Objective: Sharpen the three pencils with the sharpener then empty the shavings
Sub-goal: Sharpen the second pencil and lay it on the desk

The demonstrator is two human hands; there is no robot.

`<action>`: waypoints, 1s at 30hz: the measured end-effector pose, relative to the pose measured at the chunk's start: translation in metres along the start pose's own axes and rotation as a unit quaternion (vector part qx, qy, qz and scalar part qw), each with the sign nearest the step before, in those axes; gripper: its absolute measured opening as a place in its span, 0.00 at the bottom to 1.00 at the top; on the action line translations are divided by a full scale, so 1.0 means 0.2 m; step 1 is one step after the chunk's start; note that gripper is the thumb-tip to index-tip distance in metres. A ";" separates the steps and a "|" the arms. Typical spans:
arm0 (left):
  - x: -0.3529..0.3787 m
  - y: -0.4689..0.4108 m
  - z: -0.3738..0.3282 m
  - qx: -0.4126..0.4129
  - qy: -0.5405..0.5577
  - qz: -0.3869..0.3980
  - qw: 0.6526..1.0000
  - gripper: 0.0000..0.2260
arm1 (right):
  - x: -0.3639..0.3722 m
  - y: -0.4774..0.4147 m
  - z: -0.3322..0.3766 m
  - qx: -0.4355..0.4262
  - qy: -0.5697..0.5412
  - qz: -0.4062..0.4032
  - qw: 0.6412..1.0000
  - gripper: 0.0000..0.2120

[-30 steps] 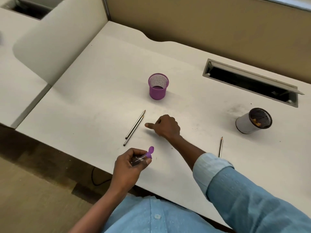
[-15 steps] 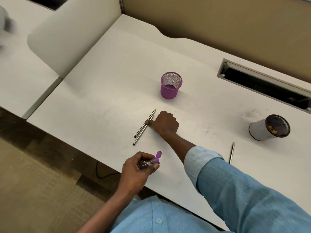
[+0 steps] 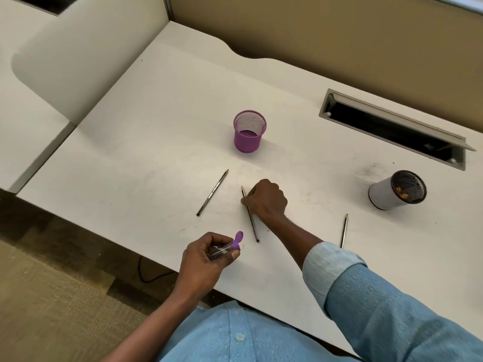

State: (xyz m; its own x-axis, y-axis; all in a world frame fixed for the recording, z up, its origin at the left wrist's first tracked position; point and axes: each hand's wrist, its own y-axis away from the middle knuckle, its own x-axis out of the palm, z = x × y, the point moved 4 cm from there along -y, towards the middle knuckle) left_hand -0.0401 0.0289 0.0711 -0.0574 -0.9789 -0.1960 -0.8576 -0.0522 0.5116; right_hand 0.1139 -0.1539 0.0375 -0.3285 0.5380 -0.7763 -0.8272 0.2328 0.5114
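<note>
Purple mesh cup (image 3: 249,131); open cable tray (image 3: 392,129), contents unclear.

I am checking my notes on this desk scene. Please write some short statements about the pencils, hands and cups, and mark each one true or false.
1. The left hand holds the sharpener. True.
2. The right hand rests on the middle pencil. True.
3. All three pencils stand in the purple mesh cup. False: that cup looks empty; the left pencil and the right pencil lie on the desk too.
4. The white cup stands upright. False: it appears tipped over, its dark opening facing the camera.
</note>
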 end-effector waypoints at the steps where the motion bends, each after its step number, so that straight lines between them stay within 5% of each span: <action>1: 0.00 0.00 0.00 0.003 0.001 0.002 1.000 0.09 | 0.00 0.01 -0.01 0.002 0.000 -0.005 1.000 0.14; 15: 0.11 -0.03 -0.06 0.039 0.002 0.031 0.999 0.07 | -0.21 0.30 -0.34 -0.117 -0.264 0.061 0.956 0.03; 30: 0.23 -0.03 -0.11 0.069 -0.005 0.081 0.994 0.07 | -0.35 0.70 -0.62 -0.253 -0.160 0.028 0.954 0.14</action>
State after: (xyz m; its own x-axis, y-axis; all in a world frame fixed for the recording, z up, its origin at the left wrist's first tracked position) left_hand -0.0270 -0.0194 0.0772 -0.2046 -0.9702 -0.1300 -0.8987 0.1335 0.4178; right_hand -0.0361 -0.2593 0.1174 -0.2902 0.7772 -0.5583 -0.9529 -0.1810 0.2433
